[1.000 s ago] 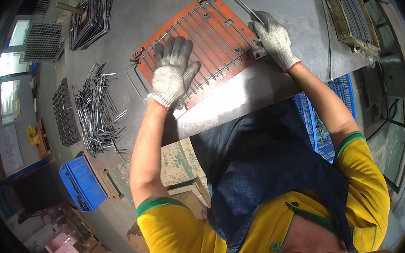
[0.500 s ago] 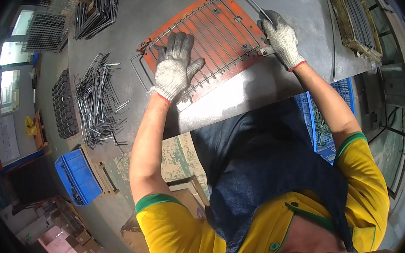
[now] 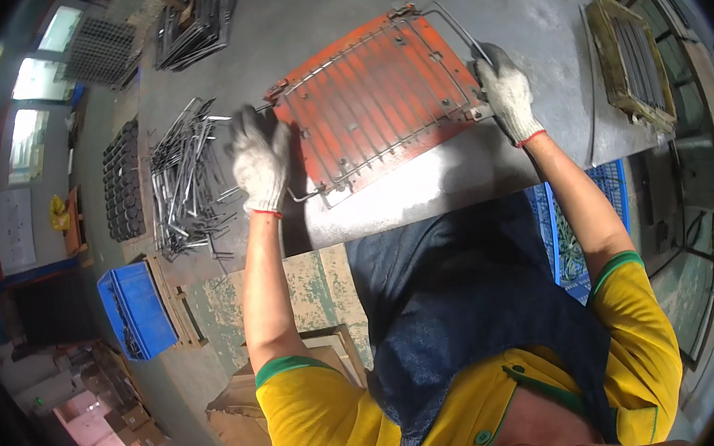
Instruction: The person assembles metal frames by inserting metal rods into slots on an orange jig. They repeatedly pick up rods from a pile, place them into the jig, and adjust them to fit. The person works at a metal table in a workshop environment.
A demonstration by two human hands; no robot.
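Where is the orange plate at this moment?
In the head view, the orange plate lies upper-centre on the grey table, between the left hand and the right hand.

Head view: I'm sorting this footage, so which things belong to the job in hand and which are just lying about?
Apparently in the job:
wire grid, right hand gripping its end wire, left hand opposite
red plate under it

Apparently lying about:
loose bent rods
stacked dark frames
blue bin
tray of dark strips
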